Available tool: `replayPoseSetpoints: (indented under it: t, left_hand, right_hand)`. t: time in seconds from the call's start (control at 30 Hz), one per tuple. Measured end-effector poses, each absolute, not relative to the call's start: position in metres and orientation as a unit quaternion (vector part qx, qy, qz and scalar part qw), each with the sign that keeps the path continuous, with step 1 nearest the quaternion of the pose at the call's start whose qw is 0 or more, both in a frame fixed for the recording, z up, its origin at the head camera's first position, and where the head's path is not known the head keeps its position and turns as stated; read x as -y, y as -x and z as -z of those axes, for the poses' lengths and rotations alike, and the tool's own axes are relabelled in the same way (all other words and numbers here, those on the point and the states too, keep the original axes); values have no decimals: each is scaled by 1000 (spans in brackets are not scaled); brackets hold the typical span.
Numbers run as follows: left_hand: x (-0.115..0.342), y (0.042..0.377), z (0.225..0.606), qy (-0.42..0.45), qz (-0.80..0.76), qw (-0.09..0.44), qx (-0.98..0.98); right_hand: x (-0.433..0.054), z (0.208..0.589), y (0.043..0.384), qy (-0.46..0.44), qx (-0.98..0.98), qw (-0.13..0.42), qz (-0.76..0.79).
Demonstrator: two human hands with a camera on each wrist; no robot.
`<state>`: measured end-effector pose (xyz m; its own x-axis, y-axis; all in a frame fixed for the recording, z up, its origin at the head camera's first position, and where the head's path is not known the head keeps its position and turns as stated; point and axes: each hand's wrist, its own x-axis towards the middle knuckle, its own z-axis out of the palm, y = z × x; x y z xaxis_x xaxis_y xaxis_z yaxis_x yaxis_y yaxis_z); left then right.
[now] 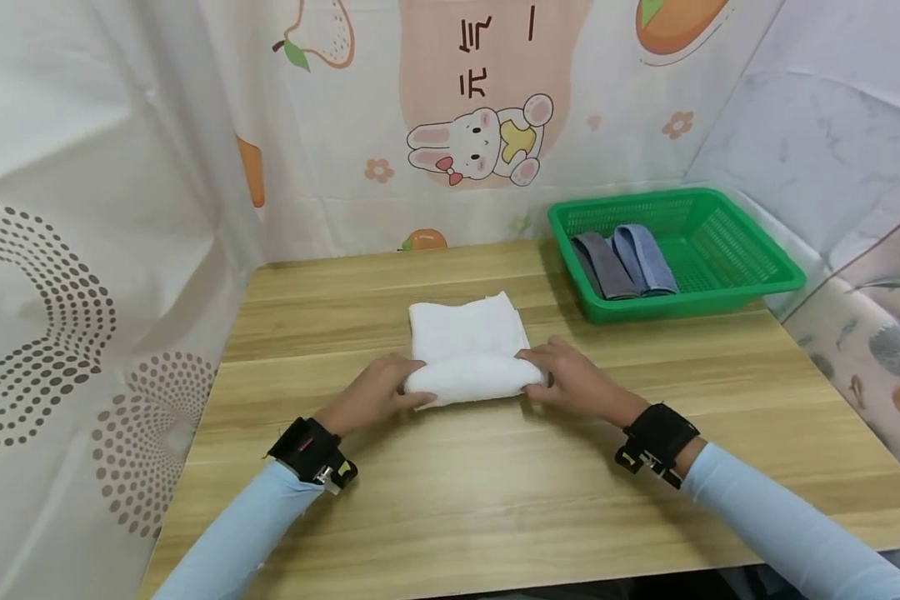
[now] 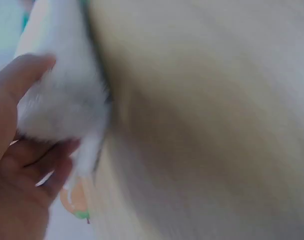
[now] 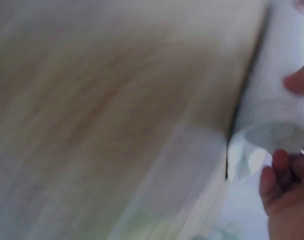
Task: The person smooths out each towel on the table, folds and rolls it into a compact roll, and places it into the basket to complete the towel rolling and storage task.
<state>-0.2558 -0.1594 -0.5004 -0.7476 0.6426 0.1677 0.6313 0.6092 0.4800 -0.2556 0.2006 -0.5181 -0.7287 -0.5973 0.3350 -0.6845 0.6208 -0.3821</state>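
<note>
A white towel (image 1: 465,329) lies on the wooden table, its near part rolled into a thick cylinder and its far part still flat and folded. My left hand (image 1: 375,390) grips the left end of the roll, thumb on the near side and fingers round the end. At the opposite end, my right hand (image 1: 573,385) holds the roll the same way. Both wrist views are blurred; in the right one the towel roll (image 3: 274,95) shows its hollow end beside the curled fingers. The left wrist view has the thumb pressed on the towel (image 2: 67,95).
Toward the back right of the wooden table (image 1: 495,500) stands a green plastic basket (image 1: 720,300). Inside it lie a folded dark grey cloth (image 1: 603,265) and a folded blue-grey cloth (image 1: 645,260). A printed curtain (image 1: 330,167) hangs behind the table's far edge.
</note>
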Motion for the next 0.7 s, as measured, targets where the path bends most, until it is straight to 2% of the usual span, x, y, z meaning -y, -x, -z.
replayPoseSetpoints:
  t: [0.13,0.2,0.27,0.37,0.53,0.6,0.7]
  left_hand:
    - [168,255,495,-289,-359,136,-877]
    - [170,255,494,-255,-392,166,-868]
    - [169,255,493,-236,-404,169,-868]
    - [163,254,492,-233,-395,125,-880]
    - [150,251,492,-271,-329,-45,-903]
    - [146,249,492,-299,-281,-107,-906]
    - [144,245,490,-336,-212,-142,-907]
  right_hand:
    - [-206,513,258,-291,899,-33,-324]
    - [-207,510,261,-258,895,-78,-357]
    - [-206,508,264,-228,884,-113,-393]
    - [-204,507,267,-186,860,-151,-450]
    - [-202,502,267,-162,846,-169,-479]
    - [-200,500,264,-173,859,-138,-462]
    - [-195,501,259,-212,885,-42,-412]
